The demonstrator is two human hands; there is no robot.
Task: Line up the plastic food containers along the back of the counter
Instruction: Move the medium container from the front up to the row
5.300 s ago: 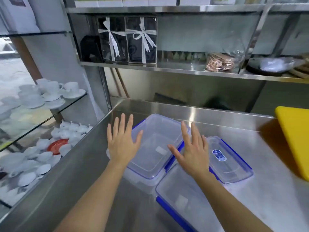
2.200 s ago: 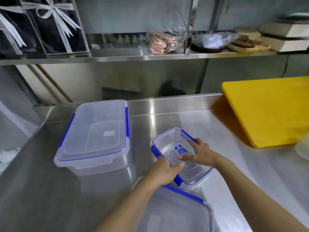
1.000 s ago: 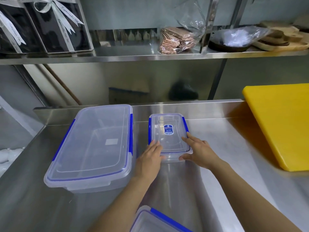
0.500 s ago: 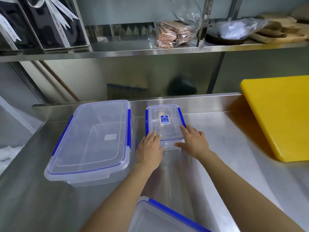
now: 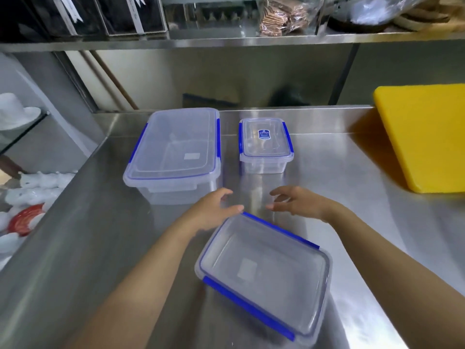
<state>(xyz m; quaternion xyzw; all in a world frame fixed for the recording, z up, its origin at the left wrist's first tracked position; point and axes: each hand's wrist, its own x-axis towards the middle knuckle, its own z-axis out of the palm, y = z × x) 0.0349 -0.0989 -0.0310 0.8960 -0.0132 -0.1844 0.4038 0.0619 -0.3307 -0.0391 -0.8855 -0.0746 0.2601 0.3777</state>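
View from above of a steel counter (image 5: 352,172) with 3 clear plastic food containers, each with a blue-clipped lid. The person's left hand (image 5: 211,212) and right hand (image 5: 299,202) hover open and empty over the middle of the counter, palms turned toward each other, fingers loosely curled and slightly apart, gripping nothing. Just below the fingertips of both hands lies the nearest container (image 5: 264,273), turned at an angle to the counter edge; the left fingertips are right at its far corner, though whether they touch it cannot be told. Beyond the left fingers, against the back of the counter, sits the large container (image 5: 176,152). Beyond the gap between the 2 hands, just beside the large one and also at the back, sits the small container (image 5: 265,144), with a blue label on its lid. Well to the right of the right fingers, a yellow cutting board (image 5: 425,137) rests on the counter.
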